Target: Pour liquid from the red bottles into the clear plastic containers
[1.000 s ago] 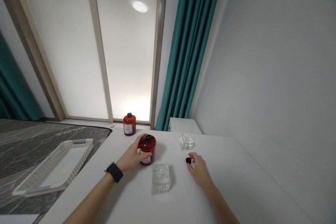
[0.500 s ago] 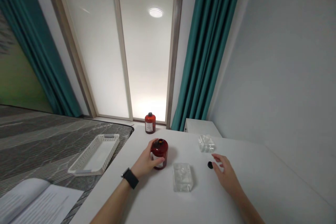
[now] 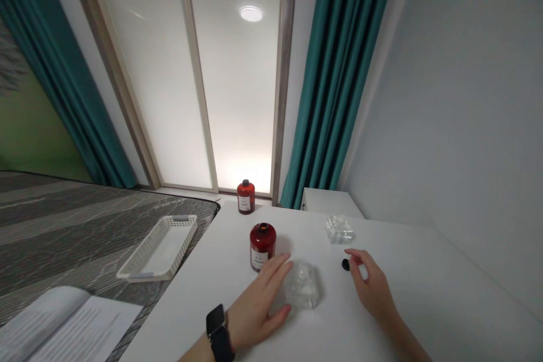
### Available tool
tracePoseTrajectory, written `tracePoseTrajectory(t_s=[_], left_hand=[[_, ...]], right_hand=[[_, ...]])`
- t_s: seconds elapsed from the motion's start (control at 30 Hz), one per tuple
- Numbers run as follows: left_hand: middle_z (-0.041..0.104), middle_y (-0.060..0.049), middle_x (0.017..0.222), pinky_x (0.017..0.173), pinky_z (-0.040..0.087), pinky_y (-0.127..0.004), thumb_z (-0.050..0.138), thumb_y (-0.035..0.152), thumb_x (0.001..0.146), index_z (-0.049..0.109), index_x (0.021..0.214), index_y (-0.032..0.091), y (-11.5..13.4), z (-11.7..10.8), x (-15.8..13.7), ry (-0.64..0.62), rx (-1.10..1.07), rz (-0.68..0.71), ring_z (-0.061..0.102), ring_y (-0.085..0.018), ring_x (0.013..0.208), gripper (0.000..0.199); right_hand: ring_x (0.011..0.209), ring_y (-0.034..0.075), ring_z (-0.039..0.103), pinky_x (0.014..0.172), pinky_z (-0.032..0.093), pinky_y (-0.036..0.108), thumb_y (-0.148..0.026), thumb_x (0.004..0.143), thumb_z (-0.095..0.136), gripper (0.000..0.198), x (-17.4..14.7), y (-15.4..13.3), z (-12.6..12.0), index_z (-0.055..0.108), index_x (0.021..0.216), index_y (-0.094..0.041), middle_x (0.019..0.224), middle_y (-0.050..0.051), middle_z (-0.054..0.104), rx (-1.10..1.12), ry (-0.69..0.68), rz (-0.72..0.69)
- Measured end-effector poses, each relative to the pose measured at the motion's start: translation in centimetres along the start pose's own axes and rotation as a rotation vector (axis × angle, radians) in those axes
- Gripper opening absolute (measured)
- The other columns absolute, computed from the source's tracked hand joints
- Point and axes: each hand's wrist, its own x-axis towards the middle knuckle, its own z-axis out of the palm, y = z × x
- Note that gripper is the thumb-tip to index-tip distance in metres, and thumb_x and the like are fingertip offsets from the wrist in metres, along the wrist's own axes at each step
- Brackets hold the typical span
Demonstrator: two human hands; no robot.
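Note:
My left hand (image 3: pixel 263 301), with a black watch on its wrist, is open with fingers stretched out. It lies just left of a clear, square, glass-like container (image 3: pixel 303 285), its fingertips at the near edge; whether they touch I cannot tell. Just behind those fingers stands a dark red-brown bottle (image 3: pixel 262 244), upright, uncapped, with a white label. My right hand (image 3: pixel 373 285) hovers over the table with thumb and fingers curved but apart. A small black cap (image 3: pixel 345 264) lies at its thumb tip, on the tabletop.
A second brown bottle (image 3: pixel 245 198), capped, stands at the far edge of the white table (image 3: pixel 339 328). Another clear square container (image 3: pixel 339 229) sits at the back right. To the left, a white basket (image 3: pixel 123 276) and an open book (image 3: pixel 80 325) lie on a dark striped surface.
My left hand has let go of the bottle and moved right and nearer, to the clear container. The bottle stays standing. My right hand has barely moved beside the cap.

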Motion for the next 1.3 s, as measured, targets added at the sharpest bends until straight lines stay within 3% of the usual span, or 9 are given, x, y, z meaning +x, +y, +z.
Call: tracePoseTrajectory(t_s=[0.07,0.23,0.37,0.43,0.6,0.77,1.0,1.17,1.3], left_hand=[[0.025,-0.012,0.158,0.118,0.025,-0.055,0.063,0.016,0.083,0.022,0.151,0.025,-0.5,1.2,0.2,-0.038,-0.09,-0.15,0.025,-0.033,0.145,0.08],[0.049,-0.014,0.141,0.108,0.04,-0.048,0.076,0.019,0.073,0.042,0.136,0.021,-1.3,2.7,2.3,0.024,-0.228,-0.326,0.049,-0.031,0.126,0.071],[0.058,-0.012,0.125,0.1,0.045,-0.043,0.083,0.02,0.063,0.047,0.125,0.018,-1.2,3.3,4.7,0.017,-0.254,-0.349,0.058,-0.028,0.111,0.071],[0.062,-0.01,0.116,0.093,0.048,-0.04,0.084,0.022,0.063,0.049,0.12,0.017,-1.1,3.5,5.5,0.0,-0.243,-0.362,0.06,-0.026,0.101,0.067],[0.063,-0.007,0.101,0.082,0.048,-0.036,0.083,0.029,0.064,0.054,0.106,0.015,-1.4,3.9,5.9,-0.033,-0.208,-0.326,0.06,-0.025,0.09,0.053],[0.064,-0.007,0.104,0.084,0.047,-0.036,0.084,0.03,0.064,0.054,0.109,0.017,-1.9,3.8,5.6,-0.014,-0.207,-0.287,0.06,-0.025,0.093,0.055],[0.066,-0.007,0.112,0.092,0.046,-0.037,0.085,0.026,0.064,0.056,0.116,0.018,-2.4,3.1,5.6,-0.08,-0.288,-0.193,0.061,-0.026,0.101,0.06],[0.061,-0.01,0.124,0.099,0.044,-0.041,0.084,0.021,0.065,0.049,0.129,0.019,-2.5,3.2,5.3,-0.039,-0.308,-0.192,0.058,-0.028,0.111,0.074],[0.059,-0.011,0.126,0.101,0.044,-0.044,0.084,0.02,0.065,0.048,0.129,0.02,-2.4,3.6,5.1,-0.015,-0.307,-0.227,0.058,-0.028,0.113,0.074]], right_hand=[[0.078,0.022,0.064,0.074,0.051,0.034,-0.033,0.091,0.045,0.022,-0.1,-1.2,-0.1,0.062,0.098,-0.022,0.086,0.006,0.066,0.031,-0.037,-0.063],[0.081,0.021,0.063,0.075,0.05,0.032,-0.029,0.095,0.04,0.023,-0.1,-5.3,-0.8,0.06,0.105,-0.022,0.088,0.007,0.065,0.069,-0.251,-0.161],[0.077,0.021,0.062,0.073,0.048,0.033,-0.032,0.093,0.049,0.03,0.6,-9.0,-1.1,0.053,0.121,-0.021,0.085,0.004,0.066,-0.084,-0.486,-0.158],[0.08,0.026,0.062,0.075,0.045,0.038,-0.039,0.085,0.063,0.045,1.1,-10.5,-0.9,0.051,0.123,-0.018,0.084,0.006,0.067,-0.285,-0.502,-0.182],[0.083,0.03,0.066,0.076,0.039,0.039,-0.037,0.09,0.06,0.019,2.6,-12.1,0.1,0.061,0.092,-0.018,0.086,0.011,0.072,-0.56,-0.62,-0.304],[0.072,0.025,0.065,0.063,0.035,0.031,-0.027,0.092,0.058,0.008,3.4,-11.9,0.4,0.059,0.093,-0.019,0.082,0.008,0.073,-0.543,-0.735,-0.36],[0.087,0.022,0.06,0.077,0.04,0.032,-0.014,0.087,0.058,0.011,4.5,-12.6,-1.8,0.059,0.096,-0.021,0.095,0.005,0.065,-0.372,-0.902,-0.523],[0.106,0.029,0.052,0.088,0.04,0.039,-0.026,0.079,0.07,0.036,4.5,-12.2,-2.2,0.056,0.111,-0.019,0.115,0.011,0.057,-0.31,-0.777,-0.456],[0.089,0.028,0.058,0.081,0.041,0.038,-0.038,0.082,0.069,0.032,4.1,-11.7,-1.2,0.057,0.104,-0.018,0.093,0.009,0.064,-0.431,-0.654,-0.379]])
